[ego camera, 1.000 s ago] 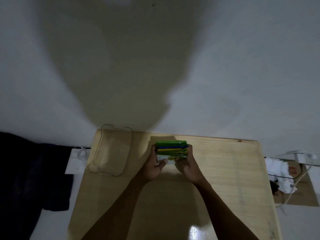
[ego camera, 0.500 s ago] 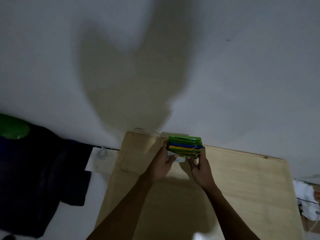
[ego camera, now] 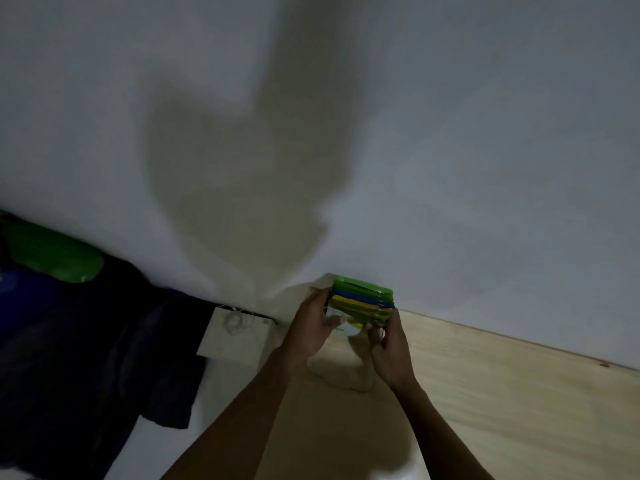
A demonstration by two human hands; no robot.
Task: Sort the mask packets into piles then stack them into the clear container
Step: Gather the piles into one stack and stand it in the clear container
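A stack of mask packets [ego camera: 363, 299], green on top with blue and yellow layers beneath, is held up between both hands above the far left corner of the wooden table [ego camera: 502, 393]. My left hand [ego camera: 311, 332] grips its left side and my right hand [ego camera: 389, 351] grips its right side. The clear container [ego camera: 341, 377] lies on the table right below the hands; only its near rim shows, the rest is hidden behind them.
A white wall rises right behind the table. Left of the table lie a white box with a coiled cable [ego camera: 235, 332], dark cloth [ego camera: 86, 358] and a green object [ego camera: 52, 252]. The table surface extends to the right.
Both hands have carried the stack leftward, from the table's middle to over the clear container. The view has turned left, so the table's right side has left the frame.
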